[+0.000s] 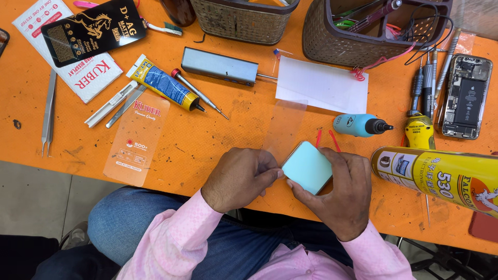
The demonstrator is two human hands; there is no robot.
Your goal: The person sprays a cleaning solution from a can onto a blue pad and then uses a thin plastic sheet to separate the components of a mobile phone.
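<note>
Phone point(308, 167) sits between left hand point(239, 178) and right hand point(342, 193) grips.

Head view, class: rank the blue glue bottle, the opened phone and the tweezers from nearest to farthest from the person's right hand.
From the right hand:
1. Blue glue bottle, just above it.
2. Opened phone, far right edge.
3. Tweezers, far left of the orange table.

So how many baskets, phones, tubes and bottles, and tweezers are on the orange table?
Baskets: 2
Phones: 2, one in the hands, one opened up
Tubes and bottles: 3
Tweezers: 1
Total: 8
</note>
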